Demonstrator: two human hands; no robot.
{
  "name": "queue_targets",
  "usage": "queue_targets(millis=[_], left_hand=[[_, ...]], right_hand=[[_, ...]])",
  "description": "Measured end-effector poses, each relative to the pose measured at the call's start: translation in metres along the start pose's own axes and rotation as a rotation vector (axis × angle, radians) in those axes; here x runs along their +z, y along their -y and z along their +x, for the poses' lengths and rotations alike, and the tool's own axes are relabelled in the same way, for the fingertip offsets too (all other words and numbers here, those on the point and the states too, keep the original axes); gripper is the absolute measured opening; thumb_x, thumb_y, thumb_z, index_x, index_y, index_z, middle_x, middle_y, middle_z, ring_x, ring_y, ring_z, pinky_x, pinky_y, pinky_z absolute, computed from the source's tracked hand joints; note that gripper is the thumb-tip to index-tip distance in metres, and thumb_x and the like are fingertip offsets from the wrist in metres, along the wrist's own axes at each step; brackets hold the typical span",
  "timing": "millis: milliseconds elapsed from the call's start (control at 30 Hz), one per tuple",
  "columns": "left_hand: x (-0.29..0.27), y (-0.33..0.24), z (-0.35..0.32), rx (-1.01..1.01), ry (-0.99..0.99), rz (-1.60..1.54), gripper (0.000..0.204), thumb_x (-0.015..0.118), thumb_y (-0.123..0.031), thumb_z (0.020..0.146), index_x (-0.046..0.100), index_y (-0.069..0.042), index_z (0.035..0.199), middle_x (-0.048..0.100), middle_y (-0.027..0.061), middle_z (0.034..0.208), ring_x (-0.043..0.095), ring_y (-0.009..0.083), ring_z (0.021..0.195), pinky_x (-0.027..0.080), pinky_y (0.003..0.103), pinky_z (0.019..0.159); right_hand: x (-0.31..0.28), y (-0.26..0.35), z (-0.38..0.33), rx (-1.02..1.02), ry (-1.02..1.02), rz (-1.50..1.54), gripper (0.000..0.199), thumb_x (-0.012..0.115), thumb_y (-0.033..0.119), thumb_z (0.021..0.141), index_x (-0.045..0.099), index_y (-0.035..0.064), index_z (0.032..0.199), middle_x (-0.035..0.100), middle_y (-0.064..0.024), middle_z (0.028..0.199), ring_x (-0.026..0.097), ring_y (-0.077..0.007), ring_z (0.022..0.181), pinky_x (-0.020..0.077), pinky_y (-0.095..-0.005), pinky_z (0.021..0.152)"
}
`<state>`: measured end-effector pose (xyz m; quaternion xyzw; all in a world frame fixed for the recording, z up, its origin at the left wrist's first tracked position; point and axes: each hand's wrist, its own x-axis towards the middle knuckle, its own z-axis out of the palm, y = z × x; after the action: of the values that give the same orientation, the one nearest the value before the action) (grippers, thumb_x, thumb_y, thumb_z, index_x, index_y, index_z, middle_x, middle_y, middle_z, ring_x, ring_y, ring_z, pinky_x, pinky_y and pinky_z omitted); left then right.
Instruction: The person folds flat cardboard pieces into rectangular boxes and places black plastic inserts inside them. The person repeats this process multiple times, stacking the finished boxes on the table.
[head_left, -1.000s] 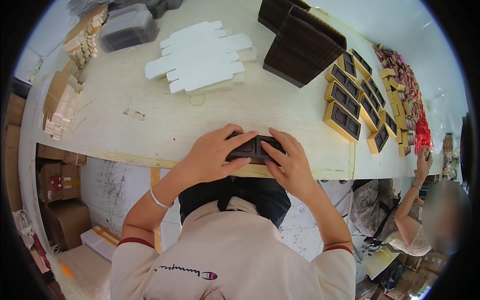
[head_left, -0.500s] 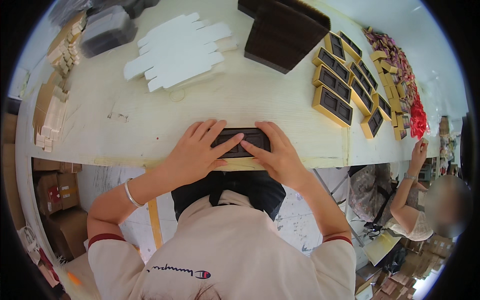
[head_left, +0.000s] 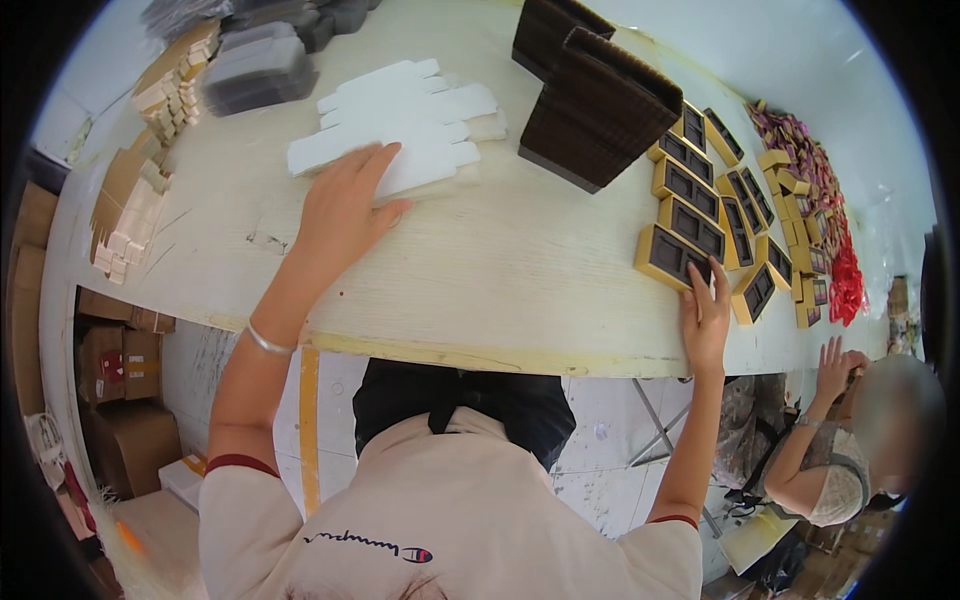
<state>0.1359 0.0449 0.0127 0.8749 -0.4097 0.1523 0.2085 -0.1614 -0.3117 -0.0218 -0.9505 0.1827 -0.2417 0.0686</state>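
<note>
My left hand (head_left: 345,205) reaches forward, its fingers stretched over the near left part of a stack of flat white carton blanks (head_left: 395,115). Its thumb stands apart, and the fingertips touch the top blank. My right hand (head_left: 707,320) is at the right, with fingers apart on the near right end of a gold box (head_left: 665,257) with a dark recessed insert. That box lies at the near end of a row of similar gold boxes (head_left: 685,188), its insert facing up. Part of its right end is hidden by my fingers.
Tall stacks of dark brown inserts (head_left: 600,115) stand at the far middle. Clear plastic covers (head_left: 258,65) and folded cartons (head_left: 130,210) lie at the left. A red heap (head_left: 847,285) lies far right, near a co-worker's hands (head_left: 838,368). The table's front edge (head_left: 480,357) runs before me.
Both hands have left the dark insert at the table's front edge. My left hand moved forward to the white blanks. My right hand moved right, and another gold box now lies at the row's near end.
</note>
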Motion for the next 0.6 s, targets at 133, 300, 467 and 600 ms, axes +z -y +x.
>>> queue_targets(millis=[133,300,467,600], left_hand=[[-0.015,0.017,0.02,-0.029,0.242,-0.135,0.032,0.07,-0.017,0.081,0.064,-0.001,0.108,0.066,0.0165,0.1,0.061,0.0341,0.091,0.049,0.039,0.079],[-0.02,0.028,0.028,-0.017,0.259,-0.166,0.023,0.066,-0.01,0.081,0.066,0.0,0.101,0.067,0.0177,0.091,0.063,0.0342,0.081,0.05,0.037,0.073],[-0.029,0.011,0.008,0.222,-0.303,-0.011,0.013,0.062,-0.006,0.081,0.068,-0.002,0.092,0.068,0.0132,0.087,0.066,0.0288,0.078,0.053,0.034,0.064],[-0.04,-0.046,-0.049,0.638,-0.339,-0.039,0.012,0.063,-0.01,0.079,0.067,-0.004,0.089,0.066,0.005,0.081,0.065,0.0193,0.072,0.052,0.032,0.058]], right_hand=[[0.004,0.016,0.001,0.013,-0.082,-0.023,0.037,0.063,0.01,0.086,0.06,0.0048,0.123,0.043,-0.0202,0.139,0.043,-0.0387,0.126,0.0371,-0.045,0.103],[0.0,0.051,-0.003,-0.036,-0.092,0.053,0.039,0.066,0.005,0.083,0.06,0.0048,0.122,0.044,-0.0205,0.137,0.044,-0.0381,0.126,0.0368,-0.0456,0.103],[-0.001,0.09,-0.001,-0.169,-0.153,0.22,0.042,0.066,0.002,0.079,0.059,0.0013,0.12,0.047,-0.0233,0.133,0.048,-0.0413,0.121,0.039,-0.0469,0.101],[0.005,0.151,-0.026,-0.438,-0.301,0.31,0.039,0.072,0.01,0.077,0.062,0.0061,0.114,0.054,-0.0172,0.129,0.054,-0.0356,0.116,0.0408,-0.0462,0.1]])
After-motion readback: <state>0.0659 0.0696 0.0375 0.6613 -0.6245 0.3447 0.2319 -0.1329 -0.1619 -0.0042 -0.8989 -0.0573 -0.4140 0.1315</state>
